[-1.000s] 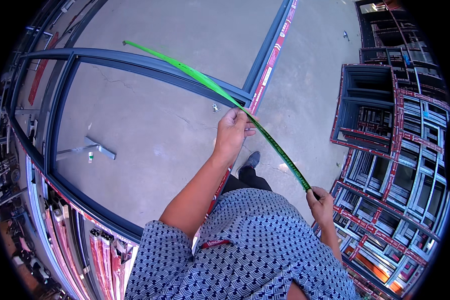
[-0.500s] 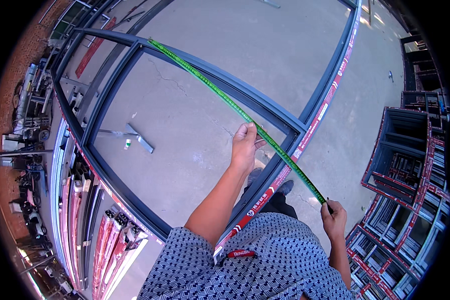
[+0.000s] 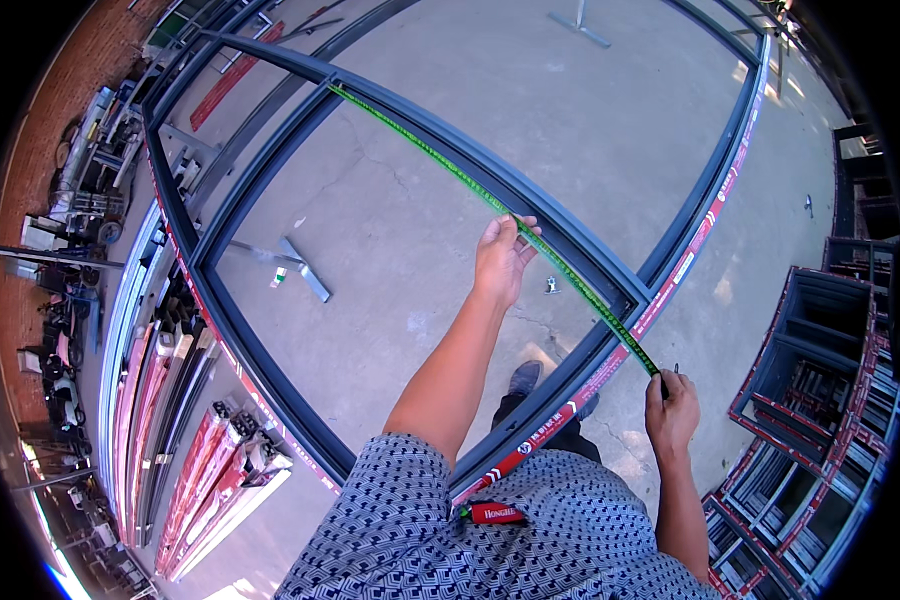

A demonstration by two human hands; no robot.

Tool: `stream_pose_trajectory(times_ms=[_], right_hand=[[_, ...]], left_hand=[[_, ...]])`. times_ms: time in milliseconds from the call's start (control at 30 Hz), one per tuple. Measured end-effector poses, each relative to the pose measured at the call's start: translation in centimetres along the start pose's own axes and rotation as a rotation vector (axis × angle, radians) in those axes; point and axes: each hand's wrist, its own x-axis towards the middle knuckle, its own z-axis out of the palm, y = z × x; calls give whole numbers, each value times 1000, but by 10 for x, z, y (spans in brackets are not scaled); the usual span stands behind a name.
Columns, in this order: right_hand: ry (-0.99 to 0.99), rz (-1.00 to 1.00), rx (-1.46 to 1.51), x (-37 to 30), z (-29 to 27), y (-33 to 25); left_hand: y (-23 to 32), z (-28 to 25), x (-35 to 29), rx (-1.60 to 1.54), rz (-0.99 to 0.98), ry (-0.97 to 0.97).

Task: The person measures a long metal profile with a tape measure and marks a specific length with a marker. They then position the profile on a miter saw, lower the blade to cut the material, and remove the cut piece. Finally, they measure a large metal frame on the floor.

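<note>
- While the green measuring tape (image 3: 490, 205) runs taut along the dark frame rail (image 3: 530, 200), it reads best kept flat and straight against that bar.
- Left hand (image 3: 503, 258) pinches the tape mid-span, fingers curled round it.
- Right hand (image 3: 670, 410) is closed on the tape's near end, beside the frame corner (image 3: 630, 300).
- No open containers show; stacked frames (image 3: 820, 350) stand at right, wrapped bars (image 3: 220, 470) lie at left on the concrete floor (image 3: 410, 250).

A thin green measuring tape (image 3: 490, 205) runs taut and straight along the dark grey metal frame's (image 3: 270, 330) inner bar, from the far corner toward the near right.
</note>
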Motion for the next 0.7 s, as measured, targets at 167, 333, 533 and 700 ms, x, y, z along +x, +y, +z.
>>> stream_pose_trajectory(times_ms=[167, 333, 533, 700], right_hand=[[2, -14, -1, 13, 1, -9], [3, -38, -21, 20, 6, -10], [14, -42, -20, 20, 6, -13], [23, -30, -24, 23, 3, -9]], left_hand=[[3, -2, 11, -46, 0, 32], [7, -7, 19, -56, 9, 12], [7, -8, 21, -63, 9, 8], [1, -4, 29, -72, 2, -27]])
